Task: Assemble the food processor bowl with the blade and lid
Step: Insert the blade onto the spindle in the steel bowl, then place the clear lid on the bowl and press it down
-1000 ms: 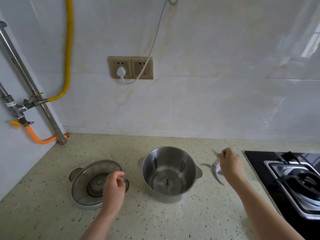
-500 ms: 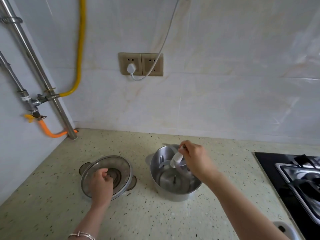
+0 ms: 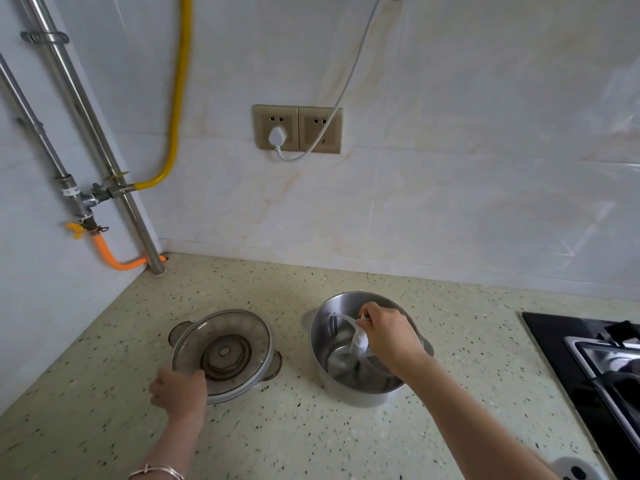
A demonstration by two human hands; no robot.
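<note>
My right hand (image 3: 388, 337) pinches the blade (image 3: 358, 342) upright inside the bowl (image 3: 346, 393), shaft pointing down toward its centre; my left hand (image 3: 180, 393) grips the lid (image 3: 221, 351) rim, just left.

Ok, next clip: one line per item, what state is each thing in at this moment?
steel bowl: upright on the counter, no lid on.
blade: inside the bowl, held by its white stem; whether seated cannot be told.
lid: tilted beside the bowl, near edge lifted.
right hand: grip shut on the blade stem.
left hand: grip on the lid's near rim.
white plug: in the left socket.
right socket: nothing plugged in.
</note>
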